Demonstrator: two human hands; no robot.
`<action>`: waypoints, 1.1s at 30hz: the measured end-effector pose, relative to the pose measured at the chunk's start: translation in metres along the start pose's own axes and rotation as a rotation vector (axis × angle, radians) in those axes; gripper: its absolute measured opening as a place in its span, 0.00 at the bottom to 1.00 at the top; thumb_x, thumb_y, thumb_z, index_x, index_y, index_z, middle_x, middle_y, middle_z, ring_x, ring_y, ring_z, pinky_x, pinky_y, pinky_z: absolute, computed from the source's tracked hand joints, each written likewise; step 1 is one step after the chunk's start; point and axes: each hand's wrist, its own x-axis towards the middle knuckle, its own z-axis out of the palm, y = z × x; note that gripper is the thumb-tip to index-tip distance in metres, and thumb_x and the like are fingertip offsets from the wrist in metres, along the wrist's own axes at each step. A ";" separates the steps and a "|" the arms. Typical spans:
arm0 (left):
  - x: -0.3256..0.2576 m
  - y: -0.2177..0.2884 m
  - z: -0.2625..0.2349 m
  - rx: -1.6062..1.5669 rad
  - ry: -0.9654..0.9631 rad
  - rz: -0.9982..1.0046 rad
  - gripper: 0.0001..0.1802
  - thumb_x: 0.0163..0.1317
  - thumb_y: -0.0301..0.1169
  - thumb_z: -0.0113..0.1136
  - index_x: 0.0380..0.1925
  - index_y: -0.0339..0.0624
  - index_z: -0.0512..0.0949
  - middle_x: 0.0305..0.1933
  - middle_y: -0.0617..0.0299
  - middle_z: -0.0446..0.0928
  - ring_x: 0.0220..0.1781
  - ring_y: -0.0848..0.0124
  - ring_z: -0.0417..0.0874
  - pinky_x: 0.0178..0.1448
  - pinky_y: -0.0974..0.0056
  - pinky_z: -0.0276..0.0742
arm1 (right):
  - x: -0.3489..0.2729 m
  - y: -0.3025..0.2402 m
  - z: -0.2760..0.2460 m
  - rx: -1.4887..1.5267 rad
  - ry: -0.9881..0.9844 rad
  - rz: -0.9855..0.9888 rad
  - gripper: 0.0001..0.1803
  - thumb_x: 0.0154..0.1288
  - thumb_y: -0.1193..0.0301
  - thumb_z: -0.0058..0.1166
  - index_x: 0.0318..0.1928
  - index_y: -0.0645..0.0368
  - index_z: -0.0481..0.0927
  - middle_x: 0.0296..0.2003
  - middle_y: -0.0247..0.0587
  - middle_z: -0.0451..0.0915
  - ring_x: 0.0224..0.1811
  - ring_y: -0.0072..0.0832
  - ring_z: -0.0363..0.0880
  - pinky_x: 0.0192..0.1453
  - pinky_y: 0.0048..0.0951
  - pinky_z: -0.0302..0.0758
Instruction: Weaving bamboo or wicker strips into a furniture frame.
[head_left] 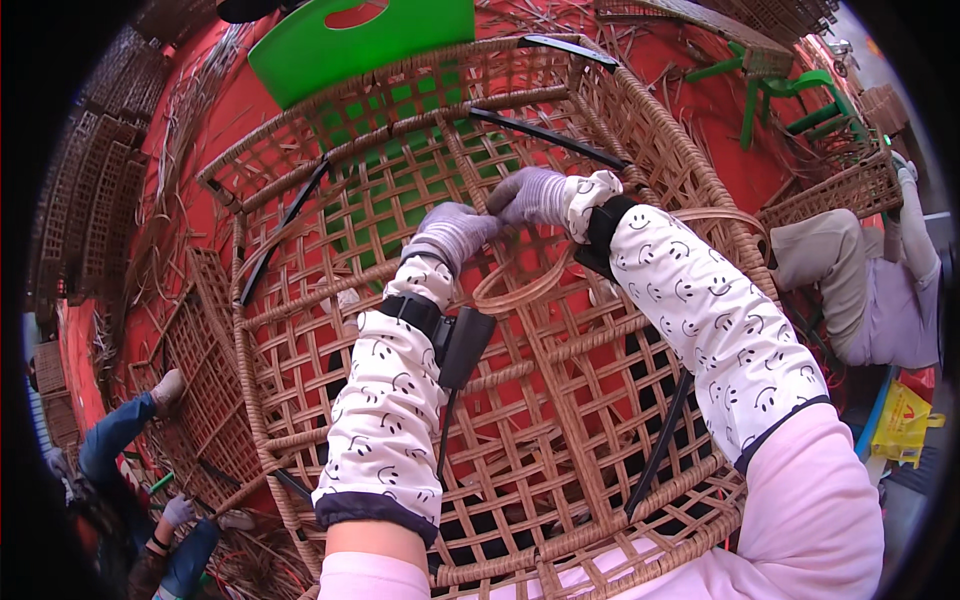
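Note:
A large brown woven rattan panel (560, 350) with raised, strip-wrapped rims and an open lattice lies before me, its near edge against my body. My left hand (455, 232), in a pale striped glove, is closed at the middle bar of the lattice. Right beside it, fingertips almost touching, my right hand (532, 196) is curled in a matching glove with a darker fingertip area. A loose loop of weaving strip (522, 293) hangs just below both hands. What lies between the fingers is hidden from above.
Under the panel's far end stands a green plastic chair (360, 55). Black straps (285, 235) cross the panel's corners. Woven panels (200, 370) and cut strips litter the red floor at left. People sit at work on the left and right; a green stool (815, 110) stands far right.

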 end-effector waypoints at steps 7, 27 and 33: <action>-0.009 0.000 0.003 -0.085 0.055 0.054 0.21 0.36 0.43 0.60 0.28 0.39 0.77 0.26 0.58 0.77 0.30 0.69 0.77 0.37 0.68 0.70 | 0.021 0.002 0.003 -0.287 -0.132 0.088 0.20 0.39 0.65 0.58 0.38 0.55 0.76 0.31 0.35 0.77 0.34 0.25 0.73 0.40 0.26 0.69; -0.006 -0.031 0.015 -0.131 0.193 0.237 0.21 0.38 0.42 0.60 0.29 0.36 0.74 0.25 0.59 0.74 0.29 0.74 0.71 0.36 0.69 0.66 | 0.015 -0.019 0.012 -0.031 -0.075 0.108 0.16 0.37 0.64 0.62 0.28 0.59 0.76 0.20 0.35 0.75 0.22 0.24 0.74 0.26 0.25 0.71; -0.013 -0.026 0.030 0.044 0.388 0.323 0.17 0.44 0.39 0.57 0.33 0.40 0.74 0.32 0.56 0.76 0.36 0.66 0.76 0.41 0.66 0.69 | 0.000 -0.031 0.003 -0.630 0.060 0.112 0.16 0.42 0.61 0.54 0.35 0.52 0.77 0.32 0.40 0.77 0.36 0.38 0.75 0.38 0.33 0.72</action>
